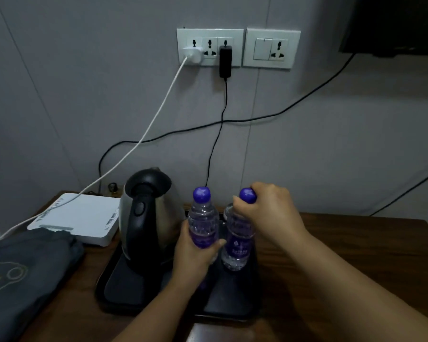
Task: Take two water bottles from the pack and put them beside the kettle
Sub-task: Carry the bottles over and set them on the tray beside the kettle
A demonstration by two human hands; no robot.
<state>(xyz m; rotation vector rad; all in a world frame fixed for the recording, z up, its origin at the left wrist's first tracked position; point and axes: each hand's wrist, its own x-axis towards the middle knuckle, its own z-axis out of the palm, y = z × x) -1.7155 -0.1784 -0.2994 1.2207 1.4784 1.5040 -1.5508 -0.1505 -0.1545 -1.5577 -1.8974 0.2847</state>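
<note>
Two clear water bottles with purple caps and purple labels stand upright on a black tray, just right of a steel kettle with a black handle and lid. My left hand wraps around the label of the left bottle. My right hand grips the right bottle at its neck and cap. The two bottles are close together, almost touching. No pack is in view.
The tray sits on a dark wooden table. A white router lies left of the kettle, folded grey cloth at the front left. Wall sockets with a white charger, a black adapter and hanging cables are above.
</note>
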